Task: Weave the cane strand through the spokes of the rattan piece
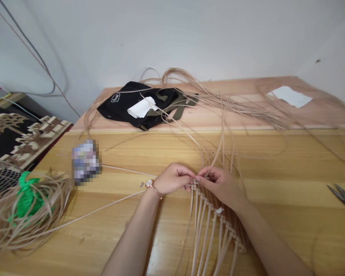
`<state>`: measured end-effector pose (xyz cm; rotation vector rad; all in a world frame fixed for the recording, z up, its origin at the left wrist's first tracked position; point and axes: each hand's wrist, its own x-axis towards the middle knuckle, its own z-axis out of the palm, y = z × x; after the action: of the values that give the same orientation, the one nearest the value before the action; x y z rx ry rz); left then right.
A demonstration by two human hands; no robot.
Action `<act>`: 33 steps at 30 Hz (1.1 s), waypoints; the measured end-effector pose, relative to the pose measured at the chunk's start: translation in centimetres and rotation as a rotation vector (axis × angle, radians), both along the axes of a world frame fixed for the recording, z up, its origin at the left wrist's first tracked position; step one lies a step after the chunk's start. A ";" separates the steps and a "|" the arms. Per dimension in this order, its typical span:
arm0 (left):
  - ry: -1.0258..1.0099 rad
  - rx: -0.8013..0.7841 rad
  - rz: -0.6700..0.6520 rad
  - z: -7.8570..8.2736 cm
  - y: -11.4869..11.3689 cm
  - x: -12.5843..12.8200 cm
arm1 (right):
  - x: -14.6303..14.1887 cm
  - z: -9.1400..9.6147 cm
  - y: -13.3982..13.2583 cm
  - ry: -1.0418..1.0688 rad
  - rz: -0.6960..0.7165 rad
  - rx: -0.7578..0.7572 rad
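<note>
**Pinching close, slippage possible**

The left hand (174,178) and right hand (222,186) were nearly shut, their fingertips (196,178) pinching a rattan strand (218,157) at the top edge of a woven rattan panel (218,218) on the wooden table (278,230). The strand could slip if the pinch eased; the fingertips hid the exact crossing.

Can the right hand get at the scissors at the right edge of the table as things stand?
Probably yes: the right hand is pinching the woven rattan panel, but once it lets go, no object shows on the wooden tabletop between it and the scissors.
</note>
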<state>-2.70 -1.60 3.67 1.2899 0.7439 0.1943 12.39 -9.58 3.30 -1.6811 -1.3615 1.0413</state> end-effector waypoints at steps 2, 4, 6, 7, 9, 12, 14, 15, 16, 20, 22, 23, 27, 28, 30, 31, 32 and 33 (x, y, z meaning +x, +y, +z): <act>-0.008 0.013 -0.008 0.0 0.0 0.0 | 0.0 0.1 0.0 -0.004 -0.002 0.003; -0.019 0.033 -0.027 -0.1 0.0 -0.1 | 0.0 0.1 0.0 0.002 -0.006 0.008; -0.032 0.050 -0.044 -0.2 0.0 -0.1 | 0.0 0.0 0.0 0.007 -0.005 0.008; -0.036 0.055 -0.050 -0.2 0.0 -0.1 | 0.0 -0.1 0.0 0.010 -0.003 0.005; -0.037 0.057 -0.056 -0.3 0.1 -0.1 | 0.1 -0.2 0.0 0.015 -0.002 -0.001; -0.035 0.059 -0.063 -0.3 0.1 -0.2 | 0.1 -0.2 0.0 0.010 -0.004 -0.005; -0.036 0.064 -0.066 -0.3 0.1 -0.2 | 0.1 -0.2 0.0 0.005 -0.006 -0.005; -0.037 0.066 -0.066 -0.3 0.1 -0.2 | 0.1 -0.2 0.1 0.008 -0.009 -0.004; -0.039 0.068 -0.066 -0.3 0.1 -0.1 | 0.1 -0.2 0.1 0.014 -0.010 -0.003; -0.040 0.068 -0.066 -0.3 0.0 -0.2 | 0.1 -0.4 0.0 0.038 0.002 0.002; -0.035 0.067 -0.067 -0.3 0.0 -0.2 | 0.2 -0.4 0.0 0.039 0.006 0.004; -0.033 0.066 -0.067 -0.3 0.0 -0.2 | 0.2 -0.5 0.0 0.037 0.005 0.005; -0.035 0.072 -0.074 -0.3 0.0 -0.2 | 0.2 -0.5 0.0 0.037 -0.001 0.006; -0.035 0.076 -0.076 -0.2 0.0 -0.1 | 0.2 -0.5 0.0 0.038 -0.001 0.007; -0.032 0.083 -0.082 -0.2 0.0 -0.1 | 0.2 -0.5 0.0 0.035 0.001 0.008; -0.031 0.087 -0.084 -0.3 0.1 -0.1 | 0.2 -0.5 0.0 0.034 0.003 0.009; -0.030 0.091 -0.086 -0.3 0.1 -0.1 | 0.2 -0.4 0.0 0.032 0.005 0.009; -0.031 0.095 -0.088 -0.3 0.1 -0.1 | 0.2 -0.4 0.0 0.031 0.005 0.011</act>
<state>-2.81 -1.52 3.34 1.4038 0.6563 0.1803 12.58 -9.56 2.91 -1.6482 -1.3499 1.0567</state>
